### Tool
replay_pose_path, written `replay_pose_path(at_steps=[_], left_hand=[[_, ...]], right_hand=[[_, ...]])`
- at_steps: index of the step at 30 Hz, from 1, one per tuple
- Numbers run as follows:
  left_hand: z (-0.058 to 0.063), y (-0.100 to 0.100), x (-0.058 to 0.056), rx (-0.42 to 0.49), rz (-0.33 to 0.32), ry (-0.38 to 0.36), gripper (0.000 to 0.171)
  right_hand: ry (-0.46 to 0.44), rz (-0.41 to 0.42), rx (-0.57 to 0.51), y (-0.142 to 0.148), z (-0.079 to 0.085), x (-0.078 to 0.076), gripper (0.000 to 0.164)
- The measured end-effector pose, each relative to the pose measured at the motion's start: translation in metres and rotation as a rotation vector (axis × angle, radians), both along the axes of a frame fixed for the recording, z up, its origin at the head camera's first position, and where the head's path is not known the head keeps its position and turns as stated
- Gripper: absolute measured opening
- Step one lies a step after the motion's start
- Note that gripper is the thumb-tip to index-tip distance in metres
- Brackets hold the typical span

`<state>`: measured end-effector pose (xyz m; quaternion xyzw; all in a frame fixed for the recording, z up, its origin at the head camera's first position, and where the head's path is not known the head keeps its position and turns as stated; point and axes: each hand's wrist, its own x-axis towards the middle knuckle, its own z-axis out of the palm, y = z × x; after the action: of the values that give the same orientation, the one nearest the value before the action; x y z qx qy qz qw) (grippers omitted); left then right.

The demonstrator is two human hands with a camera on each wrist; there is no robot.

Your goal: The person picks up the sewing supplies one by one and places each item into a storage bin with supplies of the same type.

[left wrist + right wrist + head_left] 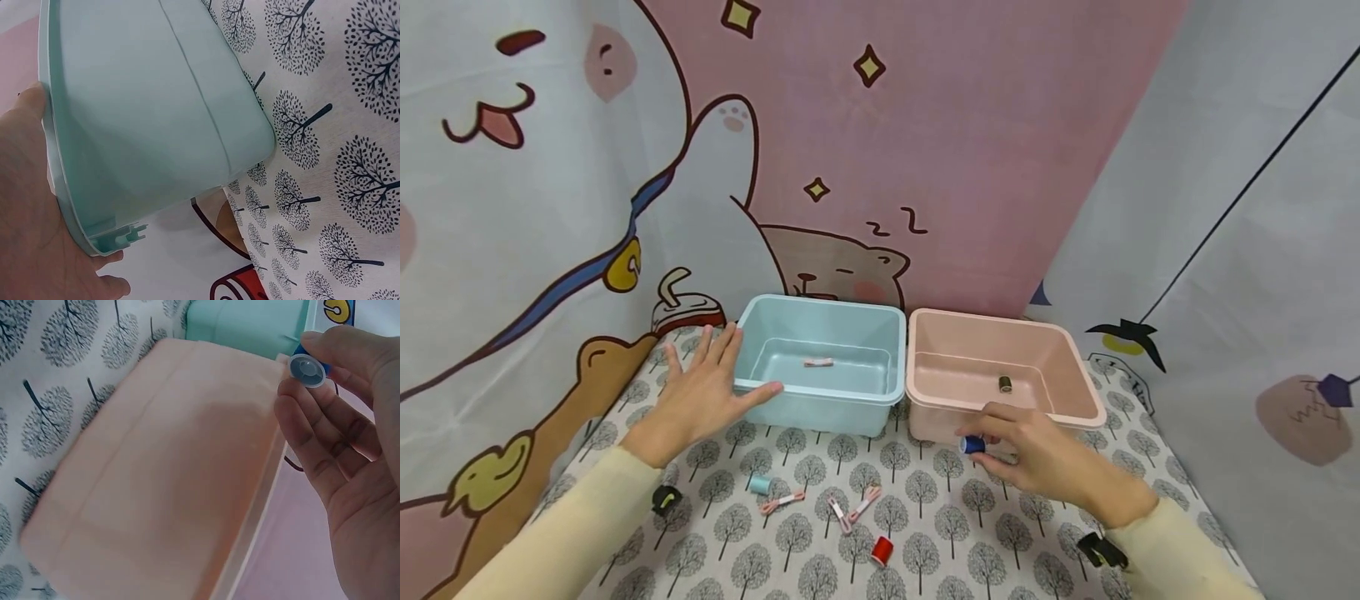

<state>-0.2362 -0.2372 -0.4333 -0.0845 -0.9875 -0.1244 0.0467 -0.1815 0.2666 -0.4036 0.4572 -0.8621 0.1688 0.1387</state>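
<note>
My right hand [1041, 454] pinches a blue thread spool [972, 445] between thumb and fingers, just in front of the pink bin [932, 423]. In the right wrist view one round end of the spool [307, 370] faces the camera. A dark green thread spool [1004, 384] lies inside the pink bin. Spread over the left corner of the light blue bin [820, 408], my left hand [700, 404] touches its rim with fingers mostly straight. Inside that bin lies a small pink-and-white tied cord bundle [817, 362].
On the tree-print cloth [951, 525] lie a light blue spool [759, 484], a red spool [882, 550] and several pink cord bundles [783, 502]. Both bins stand side by side against the cartoon-print backdrop [970, 167].
</note>
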Motion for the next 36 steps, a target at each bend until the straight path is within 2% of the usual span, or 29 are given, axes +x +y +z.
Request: replay_pose_path(at_steps=[4,8,12,15,25,31,36], left_hand=[[0.001,0.001,-0.001,0.000,-0.002,-0.008,0.131],[0.002,0.001,-0.001,-0.006,-0.001,-0.010,0.131],[0.004,0.001,-0.001,-0.012,-0.001,-0.006,0.130],[0.004,0.001,-0.001,-0.014,-0.002,-0.009,0.130],[0.003,0.002,0.000,-0.012,-0.004,-0.013,0.130],[0.004,0.002,0.000,-0.009,-0.004,-0.010,0.129],[0.004,0.002,-0.001,-0.008,-0.003,-0.008,0.129]], right_hand=[[0.043,0.033,-0.025,0.002,0.008,-0.009,0.045],[0.109,0.092,-0.066,0.004,0.017,-0.024,0.046],[0.099,0.115,-0.107,0.006,0.025,-0.036,0.045],[0.063,0.078,-0.102,0.010,0.030,-0.042,0.044],[0.080,-0.024,-0.019,0.018,0.046,-0.069,0.035],[-0.010,-0.124,0.062,0.023,0.054,-0.085,0.033],[-0.119,-0.134,0.074,0.025,0.058,-0.100,0.031]])
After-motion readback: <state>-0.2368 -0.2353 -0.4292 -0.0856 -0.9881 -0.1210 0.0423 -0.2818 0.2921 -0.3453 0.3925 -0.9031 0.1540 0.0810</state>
